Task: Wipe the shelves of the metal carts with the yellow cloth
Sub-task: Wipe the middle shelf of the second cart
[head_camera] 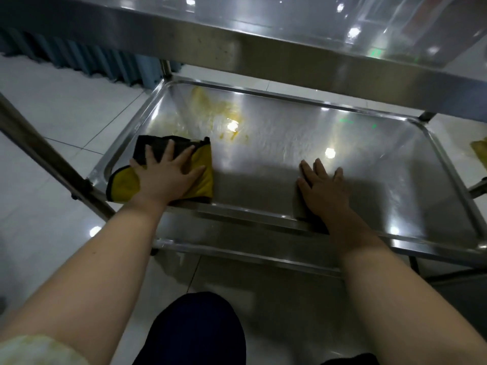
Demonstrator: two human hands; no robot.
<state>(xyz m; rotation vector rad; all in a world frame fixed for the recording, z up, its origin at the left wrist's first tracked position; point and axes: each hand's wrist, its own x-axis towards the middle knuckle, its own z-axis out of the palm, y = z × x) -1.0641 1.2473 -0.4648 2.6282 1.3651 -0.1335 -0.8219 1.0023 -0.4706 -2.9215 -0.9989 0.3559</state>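
Residue point(210, 109) lies toward shelf point(316, 133) far-left corner, beyond left hand point(166, 177), fingers point(167, 152) flat pressing yellow cloth point(203, 180); right hand point(324, 185) flat, empty.

The floor point(52, 114) consists of large, glossy white tiles separated by thin grey joints point(73, 146). A blue ribbed panel point(79, 59) runs along the upper left of the view and meets the floor; whether it is a curtain or rigid cannot be determined. A bright light spot point(95, 231) reflects off the tiles at lower left. A yellowish item point(480, 154) lies on the floor at the right edge, partly cut off and not identifiable.
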